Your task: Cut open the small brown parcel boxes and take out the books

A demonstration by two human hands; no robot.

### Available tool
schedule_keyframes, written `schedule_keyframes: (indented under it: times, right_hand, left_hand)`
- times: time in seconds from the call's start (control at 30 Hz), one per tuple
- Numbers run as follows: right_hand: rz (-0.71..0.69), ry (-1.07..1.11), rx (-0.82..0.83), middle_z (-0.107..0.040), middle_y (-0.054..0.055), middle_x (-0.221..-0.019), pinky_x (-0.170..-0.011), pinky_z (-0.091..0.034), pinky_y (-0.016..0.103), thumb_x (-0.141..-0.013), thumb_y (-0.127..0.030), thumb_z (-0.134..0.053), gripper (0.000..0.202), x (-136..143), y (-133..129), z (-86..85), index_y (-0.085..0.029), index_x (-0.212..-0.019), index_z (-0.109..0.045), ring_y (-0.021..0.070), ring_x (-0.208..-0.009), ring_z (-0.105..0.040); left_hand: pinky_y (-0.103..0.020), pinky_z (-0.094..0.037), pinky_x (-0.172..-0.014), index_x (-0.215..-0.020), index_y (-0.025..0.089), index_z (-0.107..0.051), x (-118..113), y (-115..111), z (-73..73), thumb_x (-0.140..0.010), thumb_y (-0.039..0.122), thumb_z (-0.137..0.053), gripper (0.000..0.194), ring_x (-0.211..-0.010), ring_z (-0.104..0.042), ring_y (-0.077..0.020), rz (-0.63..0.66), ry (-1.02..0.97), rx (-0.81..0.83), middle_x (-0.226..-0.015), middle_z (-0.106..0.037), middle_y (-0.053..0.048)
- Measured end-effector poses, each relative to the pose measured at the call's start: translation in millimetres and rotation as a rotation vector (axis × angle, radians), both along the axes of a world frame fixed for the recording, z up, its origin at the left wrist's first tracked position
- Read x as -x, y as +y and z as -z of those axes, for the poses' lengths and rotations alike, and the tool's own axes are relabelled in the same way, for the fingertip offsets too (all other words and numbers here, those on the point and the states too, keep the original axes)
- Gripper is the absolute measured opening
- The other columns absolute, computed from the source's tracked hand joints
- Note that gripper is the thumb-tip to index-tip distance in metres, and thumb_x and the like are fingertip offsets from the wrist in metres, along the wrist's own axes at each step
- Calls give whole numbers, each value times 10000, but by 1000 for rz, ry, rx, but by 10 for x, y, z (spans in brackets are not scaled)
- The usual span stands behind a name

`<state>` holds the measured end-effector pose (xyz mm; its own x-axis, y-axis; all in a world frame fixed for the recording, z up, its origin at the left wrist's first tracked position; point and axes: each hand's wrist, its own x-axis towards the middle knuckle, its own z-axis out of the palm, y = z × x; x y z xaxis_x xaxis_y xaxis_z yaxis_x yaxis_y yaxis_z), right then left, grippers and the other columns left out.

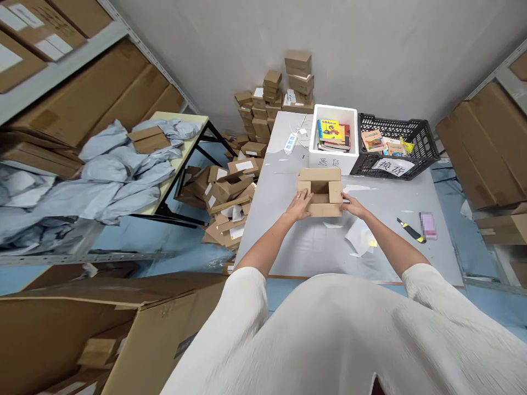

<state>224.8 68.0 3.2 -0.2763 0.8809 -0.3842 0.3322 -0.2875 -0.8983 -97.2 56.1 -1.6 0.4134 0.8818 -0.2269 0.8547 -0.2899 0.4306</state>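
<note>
- On the counter (284,230), the box (325,209) stands near the middle with its flaps folded out and its hollow showing (nothing can be made out inside).
- At its left side, the left hand (300,204) holds on with fingers slightly spread and half bent over the flap.
- Opposite, the right hand (352,206) holds the right edge, fingers and thumb only a little apart (the exact grip is hard to tell).
- Just beyond the box sits the white bin (333,161), with books (330,130) in it.
- Beside the bin, the black crate (426,156) holds more books (373,140) and bears a paper sign (393,167).
- Near the right forearm lie a sheet (359,236) and, farther right, a knife (410,230) beside a pink item (429,225) (blurred).
- Left of the bin is a power strip (290,143).
- Past the counter's left edge, opened cartons (230,189) lie heaped; grey bags (111,164) cover much of a side table (193,122).
</note>
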Motion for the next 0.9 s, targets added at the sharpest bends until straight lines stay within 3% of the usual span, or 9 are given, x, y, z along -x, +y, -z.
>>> schedule_keyframes:
  times: [0.17, 0.33, 0.53, 0.67, 0.8, 0.9]
  right_hand:
    - [12, -8, -36, -593, 75, -1650, -1211, -535, 545, -750, -250, -746, 896, 182, 244, 115, -320, -1625, -568, 339, -1355, -687]
    - [14, -10, -59, -567, 78, -1679, -1247, -493, 563, -759, -281, -765, 909, 278, 370, 273, -316, -1639, -542, 337, -1424, -639]
    - [74, -126, -95, -554, 120, -1683, -1242, -487, 587, -792, -324, -772, 827, -13, 339, 368, -276, -1598, -592, 358, -1413, -639]
    - [114, -182, -80, -637, 149, -1591, -1200, -521, 578, -824, -317, -737, 674, -373, 183, 376, -242, -1491, -679, 323, -1309, -698]
    - [165, -237, -48, -690, 157, -1522, -1155, -556, 546, -836, -269, -710, 549, -751, -75, 406, -218, -1382, -738, 307, -1264, -718]
    - [168, -309, -27, -725, 143, -1469, -1148, -562, 516, -834, -247, -721, 500, -1051, -326, 471, -224, -1332, -761, 292, -1247, -726]
  left_hand:
    - [-561, -257, -1366, -1747, 217, -302, 42, 161, 51, -869, 472, -819, 1050, -1724, -160, -415, -99, 52, -10, -1858, -171, -198]
    - [-617, -130, -1386, -1750, 201, -296, -3, 106, 41, -950, 380, -702, 915, -1722, -160, -407, -194, 121, -43, -1847, -190, -217]
    - [-653, -130, -1364, -1756, 192, -310, -199, -75, -89, -978, 296, -599, 837, -1708, -192, -412, -157, 99, -83, -1853, -188, -207]
    - [-644, -129, -1363, -1771, 240, -284, -512, -183, -222, -1002, 302, -550, 816, -1713, -179, -393, -84, 47, -134, -1865, -195, -158]
    - [-648, -88, -1364, -1760, 245, -315, -999, -342, -334, -1018, 267, -532, 774, -1695, -218, -376, -1, 20, -224, -1828, -304, -153]
    - [-618, -215, -1332, -1711, 210, -414, -1426, -526, -334, -1023, 221, -498, 693, -1625, -340, -381, 64, -44, -235, -1778, -383, -173]
